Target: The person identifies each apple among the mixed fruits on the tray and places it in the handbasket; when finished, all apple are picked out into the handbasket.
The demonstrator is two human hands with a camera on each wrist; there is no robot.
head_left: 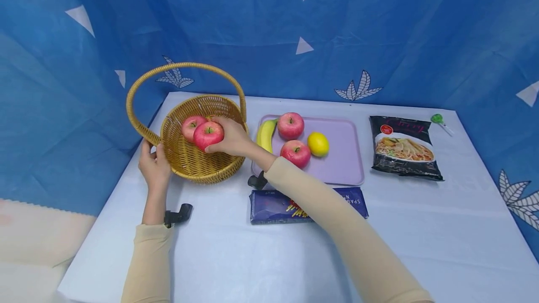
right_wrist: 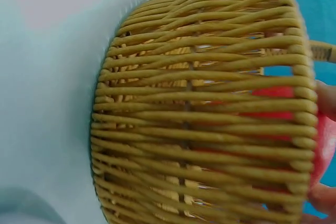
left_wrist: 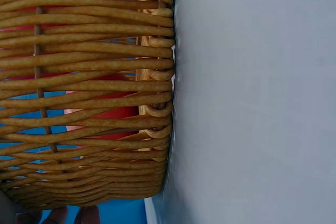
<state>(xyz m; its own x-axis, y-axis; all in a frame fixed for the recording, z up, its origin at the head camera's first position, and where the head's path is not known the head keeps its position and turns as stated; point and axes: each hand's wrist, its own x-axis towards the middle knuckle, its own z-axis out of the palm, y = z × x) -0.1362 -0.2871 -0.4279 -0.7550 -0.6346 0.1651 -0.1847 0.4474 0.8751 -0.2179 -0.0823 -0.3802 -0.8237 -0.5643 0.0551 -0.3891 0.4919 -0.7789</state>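
My right hand (head_left: 230, 135) holds a red apple (head_left: 207, 136) over the inside of a wicker basket (head_left: 202, 172). Another apple (head_left: 189, 124) lies in the basket, partly hidden behind the held one. At the basket's left side, below the base of its tall handle (head_left: 185, 65), my left hand (head_left: 155, 166) grips the rim. In the left wrist view the woven wall (left_wrist: 89, 85) covers much of the picture, with fingertips (left_wrist: 58, 214) at the bottom edge. Through and above the weave, the right wrist view shows the held apple (right_wrist: 324, 142) between fingers.
Right of the basket, a lilac tray (head_left: 341, 153) bears a banana (head_left: 266, 134), two apples (head_left: 290, 126) and a lemon (head_left: 318, 144). A spaghetti box (head_left: 273, 207) lies in front, partly under the right arm. Farther right are a black noodle packet (head_left: 404, 148) and a green lollipop (head_left: 438, 119).
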